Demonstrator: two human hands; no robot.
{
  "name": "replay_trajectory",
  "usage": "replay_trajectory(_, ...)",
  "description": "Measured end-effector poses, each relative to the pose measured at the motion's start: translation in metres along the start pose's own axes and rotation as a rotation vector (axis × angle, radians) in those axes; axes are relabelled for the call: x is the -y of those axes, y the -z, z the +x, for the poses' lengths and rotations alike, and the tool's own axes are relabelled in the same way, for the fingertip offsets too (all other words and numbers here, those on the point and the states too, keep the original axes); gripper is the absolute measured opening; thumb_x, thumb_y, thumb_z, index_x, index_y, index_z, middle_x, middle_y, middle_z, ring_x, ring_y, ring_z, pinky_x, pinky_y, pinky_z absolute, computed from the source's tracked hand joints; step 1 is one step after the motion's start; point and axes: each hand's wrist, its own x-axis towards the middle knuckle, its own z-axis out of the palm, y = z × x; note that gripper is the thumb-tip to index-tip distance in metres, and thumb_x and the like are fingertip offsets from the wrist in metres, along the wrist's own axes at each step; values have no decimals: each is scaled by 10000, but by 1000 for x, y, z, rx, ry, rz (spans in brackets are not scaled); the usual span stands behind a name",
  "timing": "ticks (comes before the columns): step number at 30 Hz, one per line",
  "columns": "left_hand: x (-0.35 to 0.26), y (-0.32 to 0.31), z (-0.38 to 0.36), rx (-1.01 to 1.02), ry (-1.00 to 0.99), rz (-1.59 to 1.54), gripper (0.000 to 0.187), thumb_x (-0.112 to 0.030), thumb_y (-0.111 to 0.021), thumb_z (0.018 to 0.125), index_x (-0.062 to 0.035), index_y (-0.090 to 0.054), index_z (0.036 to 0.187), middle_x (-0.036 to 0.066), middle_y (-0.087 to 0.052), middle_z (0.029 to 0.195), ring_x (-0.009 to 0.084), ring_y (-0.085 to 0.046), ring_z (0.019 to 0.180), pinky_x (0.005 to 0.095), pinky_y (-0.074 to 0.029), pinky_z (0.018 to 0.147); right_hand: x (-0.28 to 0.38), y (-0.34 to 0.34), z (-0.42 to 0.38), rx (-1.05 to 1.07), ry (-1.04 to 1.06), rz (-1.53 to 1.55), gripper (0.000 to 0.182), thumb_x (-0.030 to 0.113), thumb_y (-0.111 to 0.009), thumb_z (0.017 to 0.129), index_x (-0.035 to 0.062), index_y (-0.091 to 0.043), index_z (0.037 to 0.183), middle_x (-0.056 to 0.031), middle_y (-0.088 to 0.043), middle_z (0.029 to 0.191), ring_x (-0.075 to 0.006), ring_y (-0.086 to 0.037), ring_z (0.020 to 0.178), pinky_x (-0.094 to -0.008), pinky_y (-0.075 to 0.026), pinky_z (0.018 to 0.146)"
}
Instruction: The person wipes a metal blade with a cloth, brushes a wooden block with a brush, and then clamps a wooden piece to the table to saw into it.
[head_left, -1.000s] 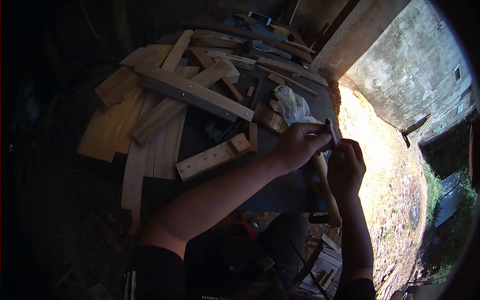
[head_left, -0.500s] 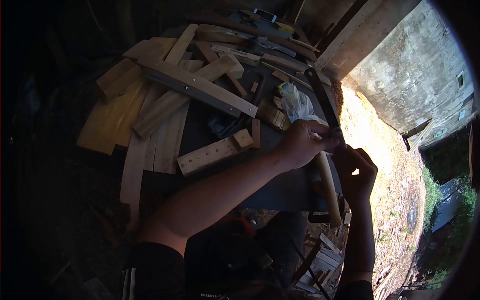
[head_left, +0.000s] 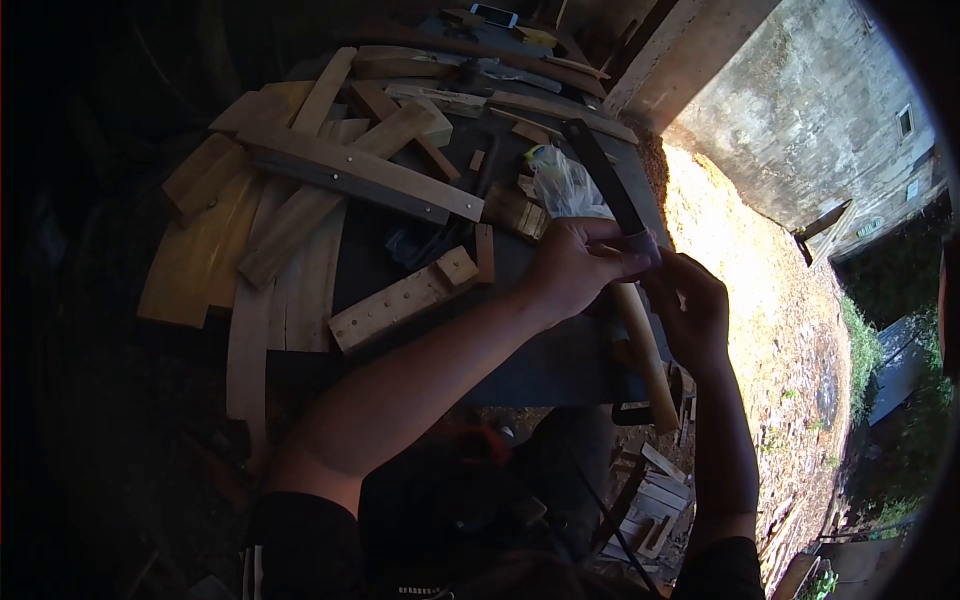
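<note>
A long dark flat strip [head_left: 607, 178] with a hole near its far end slants up and away from my hands, over the right side of the dark table [head_left: 500, 350]. My left hand [head_left: 580, 268] is closed on its near end, thumb and fingers pinched together. My right hand [head_left: 690, 305] meets it there, fingers closed at a small greyish piece [head_left: 641, 246] around the strip's end; what that piece is I cannot make out. Beyond the hands lies a clear plastic bag [head_left: 568, 185]. Below them is a rounded wooden handle [head_left: 643, 358].
Wooden boards [head_left: 300, 290] pile up at the left, under a long piece with metal rivets [head_left: 400, 180]. A wooden block with round marks [head_left: 395, 303] lies nearer. A phone [head_left: 494, 15] is at the far end. Wood scraps [head_left: 650, 500] lie below, right.
The view has shifted, so the table's things appear further left. The dark strip now leans more to the left, and the greyish piece at its near end shows more clearly between my hands.
</note>
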Motion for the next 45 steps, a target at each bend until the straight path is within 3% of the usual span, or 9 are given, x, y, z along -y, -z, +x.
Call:
replay_trajectory(4, 6, 9, 2, -138, 69, 36, 285, -175, -799, 935, -9, -724, 1154, 73, -748, 1042, 122, -722, 917, 270, -608, 820, -27, 6, 22, 28, 118, 6, 279, 120, -669, 1008, -11, -689, 1253, -53, -695, 909, -98, -629, 771, -273, -513, 672)
replay_trajectory(12, 1, 20, 6, -364, 220, 47, 264, -279, -614, 1055, -88, -723, 1202, -20, -663, 939, 94, -679, 831, 261, -565, 693, -141, 3, 103, 216, -797, 19, 496, 453, -647, 999, -33, -745, 989, -201, -712, 842, -363, -706, 877, -434, -538, 802)
replay_trajectory(15, -2, 25, 6, -370, 240, 30, 258, -285, -619, 1048, -104, -729, 1196, -31, -663, 935, 82, -669, 809, 239, -541, 673, -180, -18, 112, 168, -660, -228, 559, 512, -643, 982, -32, -752, 914, -217, -732, 851, -354, -721, 867, -436, -544, 811)
replay_trajectory(16, -3, 24, 6, -379, 243, 35, 258, -289, -618, 1047, -109, -731, 1193, -36, -660, 925, 75, -664, 802, 234, -532, 665, -184, -18, 114, 180, -675, -189, 345, 349, -681, 969, 17, -758, 1020, -68, -660, 717, -137, -567, 547, -338, -484, 533)
replay_trajectory(19, -4, 22, 6, -398, 258, 43, 257, -298, -616, 1043, -119, -736, 1185, -48, -653, 899, 56, -651, 785, 219, -510, 646, -197, -21, 115, 124, -715, -165, 525, 483, -655, 964, -29, -771, 944, -217, -750, 896, -343, -734, 841, -448, -559, 796)
replay_trajectory(28, -12, 15, 4, -397, 278, 35, 264, -296, -602, 1046, -111, -732, 1182, -51, -644, 900, 34, -628, 759, 204, -489, 641, -214, -30, 100, 45, -685, -10, 415, 409, -664, 950, 23, -793, 1033, -212, -748, 885, -347, -744, 813, -442, -589, 759)
replay_trajectory(34, -13, 15, 3, -396, 252, 57, 275, -296, -598, 1050, -93, -723, 1187, -52, -632, 885, 30, -619, 742, 201, -478, 633, -200, -41, 75, -222, -131, -681, 441, 387, -531, 1033, 21, -775, 1050, -224, -748, 1019, -341, -726, 974, -437, -558, 886)
replay_trajectory(37, -12, 16, 3, -384, 228, 100, 275, -294, -594, 1053, -90, -720, 1189, -52, -630, 880, 27, -617, 741, 200, -474, 626, -183, -23, 87, 199, -406, -442, 438, 388, -574, 997, 69, -727, 1256, -223, -717, 1108, -386, -657, 1144, -503, -489, 1035)
replay_trajectory(45, -10, 18, 3, -395, 130, 145, 296, -291, -559, 1074, -54, -703, 1178, -46, -612, 858, 33, -583, 716, 203, -455, 613, -180, -3, 51, -172, -163, -256, 411, 364, -648, 988, 51, -720, 1245, -221, -725, 1166, -383, -671, 1145, -471, -514, 1009)
